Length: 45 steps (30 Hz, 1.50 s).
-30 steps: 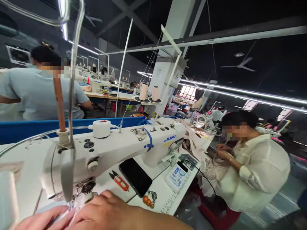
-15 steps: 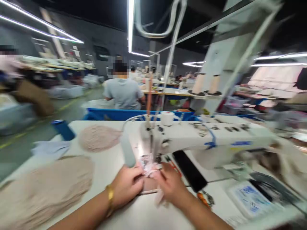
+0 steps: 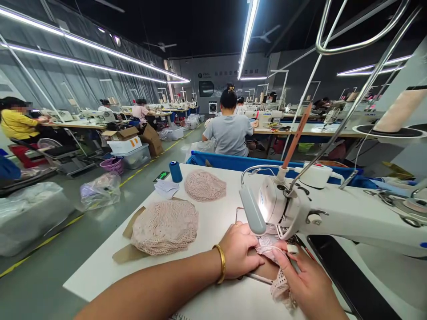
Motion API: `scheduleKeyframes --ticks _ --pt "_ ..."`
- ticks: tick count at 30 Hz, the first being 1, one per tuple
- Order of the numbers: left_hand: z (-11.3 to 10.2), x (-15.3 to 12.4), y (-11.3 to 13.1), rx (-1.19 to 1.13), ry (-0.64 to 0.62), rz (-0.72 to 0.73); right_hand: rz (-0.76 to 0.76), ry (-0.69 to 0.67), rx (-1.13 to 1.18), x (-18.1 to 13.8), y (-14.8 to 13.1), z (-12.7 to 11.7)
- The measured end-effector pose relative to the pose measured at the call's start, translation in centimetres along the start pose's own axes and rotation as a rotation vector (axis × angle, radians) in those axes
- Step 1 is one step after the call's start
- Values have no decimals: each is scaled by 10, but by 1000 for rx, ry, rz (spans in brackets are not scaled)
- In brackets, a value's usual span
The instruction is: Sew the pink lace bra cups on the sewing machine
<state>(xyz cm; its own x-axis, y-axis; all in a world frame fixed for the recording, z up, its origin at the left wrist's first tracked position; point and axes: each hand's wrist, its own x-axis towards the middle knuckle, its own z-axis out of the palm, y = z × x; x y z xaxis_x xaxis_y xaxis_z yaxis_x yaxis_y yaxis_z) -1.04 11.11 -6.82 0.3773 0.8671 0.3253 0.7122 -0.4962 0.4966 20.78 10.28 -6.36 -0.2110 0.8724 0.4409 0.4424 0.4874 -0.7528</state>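
My left hand (image 3: pixel 239 251), with a gold bangle on the wrist, is closed on a piece of pink lace (image 3: pixel 271 246) just under the head of the white sewing machine (image 3: pixel 336 212). From the right, my right hand (image 3: pixel 304 278) pinches the same lace between thumb and fingers. A strip of the lace hangs down below that hand. The needle area is mostly hidden behind the grey lamp (image 3: pixel 252 210) and my fingers.
Two piles of pink lace pieces (image 3: pixel 166 226) (image 3: pixel 204 185) lie on the white table (image 3: pixel 100 266), beside a blue thread cone (image 3: pixel 175 171). A black phone (image 3: pixel 347 278) lies right of my hands. A person in a grey shirt (image 3: pixel 228 129) sits ahead with their back turned. Bins and bags crowd the aisle on the left.
The view has swung left, from the machine's right end and a seated co-worker to the table's left side. Both hands stay on the lace under the machine head.
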Motion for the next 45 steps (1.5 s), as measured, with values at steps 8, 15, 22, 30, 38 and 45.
scheduleKeyframes --ticks 8,15,22,30,38,45 --pt "-2 -2 1 -53 56 61 -58 -45 -70 2 7 -4" --pt "-10 -14 3 70 -67 192 -447 -274 -195 1 4 -16" --pt "-24 -32 7 168 -116 307 -629 -430 -372 2 -7 -25" --pt "-22 -28 7 215 -63 324 -596 -386 -399 2 -1 -23" --pt "-26 -20 4 318 -41 340 -655 -239 -411 4 3 -19" --pt "-28 -24 7 249 -50 387 -734 -226 -457 5 -3 -21"
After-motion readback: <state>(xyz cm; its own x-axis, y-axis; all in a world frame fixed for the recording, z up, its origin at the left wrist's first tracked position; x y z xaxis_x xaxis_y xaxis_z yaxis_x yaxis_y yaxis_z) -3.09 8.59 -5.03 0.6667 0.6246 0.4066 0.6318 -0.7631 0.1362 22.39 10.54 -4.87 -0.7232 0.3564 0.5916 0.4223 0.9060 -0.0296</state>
